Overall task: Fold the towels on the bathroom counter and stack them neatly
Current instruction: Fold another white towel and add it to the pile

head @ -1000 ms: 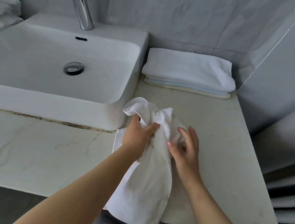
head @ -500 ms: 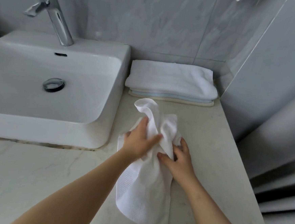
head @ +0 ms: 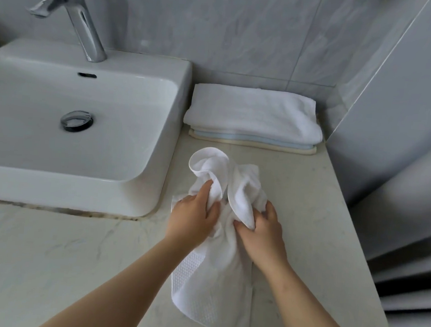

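Pale marble-look desk (head: 320, 223) runs below grey wall tiles (head: 220, 21), with a white sink (head: 82, 140) and chrome tap (head: 79, 18) at far left. Both hands grip a crumpled white towel (head: 215, 279) at mid-desk: left hand (head: 192, 221), right hand (head: 263, 231). A folded stack (head: 254, 114) lies against the far wall.

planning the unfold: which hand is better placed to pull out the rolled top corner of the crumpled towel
Probably the left hand: its fingers grip the white towel right below that curl; the right hand pinches a lower fold.
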Available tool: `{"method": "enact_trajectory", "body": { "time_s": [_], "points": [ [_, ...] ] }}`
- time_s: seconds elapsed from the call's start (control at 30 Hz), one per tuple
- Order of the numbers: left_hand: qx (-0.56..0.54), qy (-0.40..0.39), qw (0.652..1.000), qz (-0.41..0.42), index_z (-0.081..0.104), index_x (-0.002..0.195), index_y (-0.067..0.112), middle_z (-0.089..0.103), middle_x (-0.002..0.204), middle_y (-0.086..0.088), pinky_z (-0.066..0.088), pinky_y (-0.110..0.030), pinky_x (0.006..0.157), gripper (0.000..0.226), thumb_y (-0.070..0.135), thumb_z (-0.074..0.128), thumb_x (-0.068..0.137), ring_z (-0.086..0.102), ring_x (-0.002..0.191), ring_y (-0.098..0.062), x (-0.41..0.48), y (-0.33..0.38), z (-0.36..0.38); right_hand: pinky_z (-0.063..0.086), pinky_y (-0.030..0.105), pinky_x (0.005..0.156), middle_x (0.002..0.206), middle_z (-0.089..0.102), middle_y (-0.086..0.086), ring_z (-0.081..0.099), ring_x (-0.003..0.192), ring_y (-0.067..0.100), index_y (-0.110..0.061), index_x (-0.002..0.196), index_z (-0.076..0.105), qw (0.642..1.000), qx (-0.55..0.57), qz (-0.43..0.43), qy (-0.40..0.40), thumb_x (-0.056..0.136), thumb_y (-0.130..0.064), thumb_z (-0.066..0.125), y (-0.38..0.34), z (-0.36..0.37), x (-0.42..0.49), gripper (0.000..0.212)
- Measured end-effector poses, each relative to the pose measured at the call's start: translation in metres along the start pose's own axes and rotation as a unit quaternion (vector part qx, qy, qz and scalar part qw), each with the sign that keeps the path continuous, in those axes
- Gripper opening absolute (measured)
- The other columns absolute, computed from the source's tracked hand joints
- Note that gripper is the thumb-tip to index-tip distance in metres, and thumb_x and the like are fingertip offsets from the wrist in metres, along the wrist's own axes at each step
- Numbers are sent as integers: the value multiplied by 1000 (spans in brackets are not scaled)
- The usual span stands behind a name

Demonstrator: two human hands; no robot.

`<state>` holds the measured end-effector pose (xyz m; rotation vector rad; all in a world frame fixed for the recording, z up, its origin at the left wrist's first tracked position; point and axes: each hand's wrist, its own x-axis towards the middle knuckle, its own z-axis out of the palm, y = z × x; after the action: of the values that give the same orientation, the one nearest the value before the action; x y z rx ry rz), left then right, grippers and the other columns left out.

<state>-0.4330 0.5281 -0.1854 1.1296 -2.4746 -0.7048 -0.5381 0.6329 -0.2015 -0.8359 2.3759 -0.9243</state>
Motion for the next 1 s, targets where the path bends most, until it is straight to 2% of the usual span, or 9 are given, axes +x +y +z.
{"method": "enact_trajectory", "body": {
  "time_s": [0.1, 0.2, 0.3, 0.43, 0.53, 0.63, 0.8, 0.9, 1.0],
  "points": [
    [-86, -5, 995, -56, 48, 123, 22, 61, 81, 0, 41, -30, 67, 29, 27, 44, 95, 57, 82, -25, 6, -5, -2, 44, 45, 96, 139, 40, -1, 49, 118, 29, -25, 115, 62, 1000, 26, 3, 12, 85, -37, 56, 6, -1, 5, 34],
    [-217, 17, 963, -160, 52, 96, 21, 57, 78, 6, 43, -29, 70, 5, 21, 49, 92, 57, 83, -24, 14, -15, -10, 46, 36, 90, 122, 53, 4, 56, 108, 25, -7, 98, 66, 992, 123, 31, 7, 87, -20, 56, 8, -7, 7, 20],
    [-302, 14, 928, -219, 54, 94, 24, 62, 88, 3, 48, -27, 72, 5, 21, 51, 92, 59, 85, -21, 18, -25, -17, 48, 31, 74, 92, 68, 10, 64, 90, 25, -8, 84, 65, 966, 242, 91, 24, 88, -18, 57, 5, -18, 6, 13],
    [-337, 1, 912, -235, 56, 85, 30, 65, 91, -2, 53, -33, 76, 9, 23, 54, 90, 61, 84, -21, 18, -30, -17, 42, 30, 62, 74, 62, 4, 56, 71, 22, -11, 74, 58, 942, 290, 138, 101, 88, -19, 58, 2, -33, 7, 16],
    [-209, -8, 958, -196, 53, 87, 19, 60, 78, 0, 48, -30, 67, 10, 28, 53, 91, 57, 76, -22, 12, -28, -15, 37, 27, 56, 71, 56, -1, 49, 67, 18, -15, 71, 54, 937, 293, 127, 139, 88, -19, 57, 0, -45, 5, 17],
    [-94, -42, 985, -136, 51, 96, 18, 62, 81, 2, 52, -37, 74, 22, 39, 54, 88, 60, 81, -23, 7, -24, -15, 45, 24, 62, 86, 62, -4, 59, 75, 11, -24, 89, 56, 945, 302, 106, 59, 85, -18, 64, -6, -47, 1, 10],
    [-162, -135, 972, -101, 37, 129, 29, 61, 111, 7, 50, -39, 87, 69, 53, 70, 72, 60, 99, -18, 1, -7, -17, 52, 29, 82, 103, 65, -9, 64, 93, 8, -35, 104, 51, 962, 259, 55, -70, 72, -15, 79, -14, -22, -6, 48],
    [-104, -155, 979, -80, 31, 134, 28, 61, 111, 2, 49, -34, 84, 72, 38, 70, 76, 59, 99, -22, 1, -6, -18, 50, 22, 72, 100, 62, -9, 62, 90, 8, -31, 116, 49, 981, 182, 37, -55, 72, -7, 71, -17, -19, -6, 55],
    [-133, -152, 973, -114, 39, 126, 25, 63, 104, -2, 51, -39, 84, 63, 30, 67, 70, 60, 94, -25, 6, -7, -26, 44, 18, 63, 92, 61, -11, 58, 82, 5, -34, 109, 47, 984, 163, 47, -47, 76, -1, 57, -16, -26, -6, 47]
  ]
}}
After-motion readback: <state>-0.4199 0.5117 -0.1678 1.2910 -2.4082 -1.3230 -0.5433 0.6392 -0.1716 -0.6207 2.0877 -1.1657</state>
